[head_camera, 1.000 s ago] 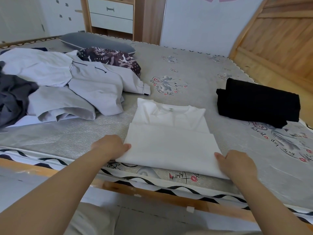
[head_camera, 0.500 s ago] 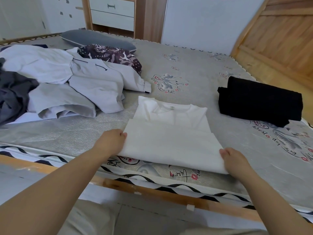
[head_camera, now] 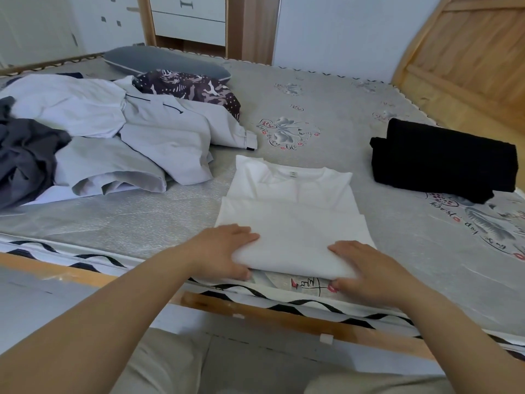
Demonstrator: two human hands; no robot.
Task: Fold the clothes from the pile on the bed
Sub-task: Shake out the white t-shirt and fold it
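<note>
From the head camera, the white T-shirt (head_camera: pixel 292 220) lay near the front edge of the bed (head_camera: pixel 341 115), collar away from the person, its lower part already doubled up over the chest. A second before, both hands had been at the outer corners of the near hem; by this moment they had slid inward along that edge and taken it up. The left hand (head_camera: pixel 227 251) held the near fold with fingers laid on top of the cloth and the thumb tucked beneath, and the right hand (head_camera: pixel 366 268) gripped it the same way just beside, so the fold bulged up off the mattress between them. The edge had lifted where earlier it lay flat.

I took that to mean a further fold toward the collar was starting, which would bring this shirt down to a small packet. A folded black garment (head_camera: pixel 443 160) sat well apart to the right, apparently already done. The pile (head_camera: pixel 93 137) of pale and grey clothes waited unfolded to the left, with a patterned dark garment (head_camera: pixel 193 86) and a grey pillow (head_camera: pixel 159 59) behind it, so most of the task remained.
</note>
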